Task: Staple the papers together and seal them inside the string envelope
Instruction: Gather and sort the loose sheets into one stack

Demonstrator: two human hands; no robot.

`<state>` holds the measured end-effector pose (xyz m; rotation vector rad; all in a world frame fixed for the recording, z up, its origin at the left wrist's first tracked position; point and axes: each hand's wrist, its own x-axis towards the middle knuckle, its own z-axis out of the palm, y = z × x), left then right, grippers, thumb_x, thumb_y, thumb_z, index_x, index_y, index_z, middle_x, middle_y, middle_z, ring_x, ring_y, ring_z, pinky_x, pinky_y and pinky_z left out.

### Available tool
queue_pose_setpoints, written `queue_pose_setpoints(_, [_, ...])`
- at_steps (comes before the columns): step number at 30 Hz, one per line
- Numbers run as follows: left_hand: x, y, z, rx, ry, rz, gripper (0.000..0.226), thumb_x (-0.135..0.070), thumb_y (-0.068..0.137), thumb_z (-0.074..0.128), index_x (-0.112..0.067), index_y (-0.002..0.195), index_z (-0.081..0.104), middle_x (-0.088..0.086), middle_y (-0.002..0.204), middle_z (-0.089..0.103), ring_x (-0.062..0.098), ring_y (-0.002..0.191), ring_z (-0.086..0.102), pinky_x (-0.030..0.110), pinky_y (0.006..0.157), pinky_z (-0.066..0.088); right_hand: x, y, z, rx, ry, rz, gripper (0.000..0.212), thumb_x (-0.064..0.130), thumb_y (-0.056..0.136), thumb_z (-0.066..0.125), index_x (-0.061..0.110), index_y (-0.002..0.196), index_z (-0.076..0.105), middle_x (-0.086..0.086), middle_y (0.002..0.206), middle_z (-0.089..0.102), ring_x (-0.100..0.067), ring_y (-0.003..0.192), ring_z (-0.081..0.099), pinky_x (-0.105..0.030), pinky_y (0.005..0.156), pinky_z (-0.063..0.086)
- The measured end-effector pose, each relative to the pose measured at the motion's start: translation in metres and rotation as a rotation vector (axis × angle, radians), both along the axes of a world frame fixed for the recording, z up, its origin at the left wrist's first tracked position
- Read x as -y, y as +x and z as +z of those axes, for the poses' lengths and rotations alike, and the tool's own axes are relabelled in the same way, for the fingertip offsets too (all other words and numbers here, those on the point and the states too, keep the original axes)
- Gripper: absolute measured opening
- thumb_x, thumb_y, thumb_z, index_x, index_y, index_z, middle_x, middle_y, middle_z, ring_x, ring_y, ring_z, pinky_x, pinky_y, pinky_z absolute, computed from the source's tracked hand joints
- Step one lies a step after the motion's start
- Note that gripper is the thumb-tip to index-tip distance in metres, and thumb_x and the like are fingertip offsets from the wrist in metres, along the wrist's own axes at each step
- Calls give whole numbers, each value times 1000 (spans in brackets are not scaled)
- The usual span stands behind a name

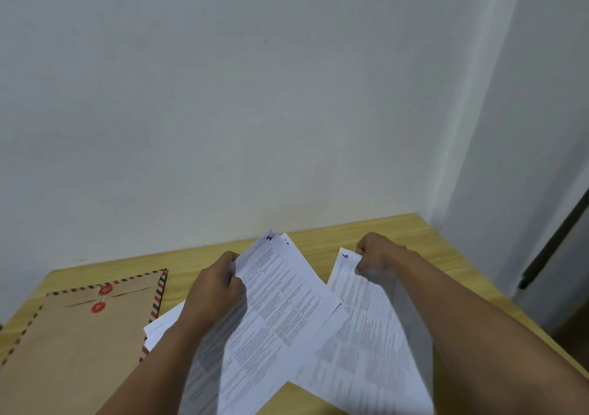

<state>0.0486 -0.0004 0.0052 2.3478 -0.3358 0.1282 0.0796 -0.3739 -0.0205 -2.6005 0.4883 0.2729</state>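
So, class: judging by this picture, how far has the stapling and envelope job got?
Early. Done: nothing visibly stapled. In hand: the left hand holds the sheets marked 2, and the right hand pinches the sheet marked 6, apparently collating. Left: stapling, though no stapler shows, then filling and tying the string envelope lying on the table.

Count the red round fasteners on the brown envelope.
2: one red disc on the envelope flap, the other just below it on the body.
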Motion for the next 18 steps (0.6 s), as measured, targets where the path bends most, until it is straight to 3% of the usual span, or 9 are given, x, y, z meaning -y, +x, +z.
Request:
queue_pose_setpoints(2, [-4,-3,7,6,-17,-20,29,-3,89,50,-29,100,58,-8,84,71,16,74,65,47,66,56,-7,-4,14,91,22,-20,18,22,68,74,23,64,56,10,65,56,-19,73,55,-40,86,39])
queue_pose_setpoints(4, [-8,-9,19,25,-34,-46,29,-5,90,48,-30,102,58,-7,86,71,19,77,66,49,67,57,-15,-6,33,180,83,-5,14,21,71,76,24,63,65,12,64,59,-15,74,58,-40,90,45])
queue_pose_setpoints(7, [-13,-22,42,77,-36,-39,27,-7,94,49,-31,105,58,-7,88,71,16,79,66,44,67,54,-30,-16,69,361,181,55,24,16,80,79,30,63,72,13,69,66,-12,75,61,-29,79,52])
queue_pose_setpoints(9, [-17,-31,60,116,-43,-22,25,-9,95,49,-31,105,57,-8,89,71,15,79,66,41,67,54,-46,-25,93,474,271,90,19,11,89,78,26,76,76,9,74,70,-9,73,60,-23,70,48])
queue_pose_setpoints(12, [-25,-43,84,164,-62,-4,26,-9,95,48,-31,105,58,-9,90,70,14,80,66,42,69,56,-70,-39,125,560,444,107,7,12,93,76,12,93,83,-2,89,76,-12,81,64,-27,80,49])
queue_pose_setpoints(18, [-31,-63,120,308,-58,54,25,-6,94,49,-27,105,58,-10,86,67,10,75,61,34,64,50,-117,-66,175,559,686,211,20,19,99,71,10,115,81,0,115,78,-10,100,67,-20,84,51])
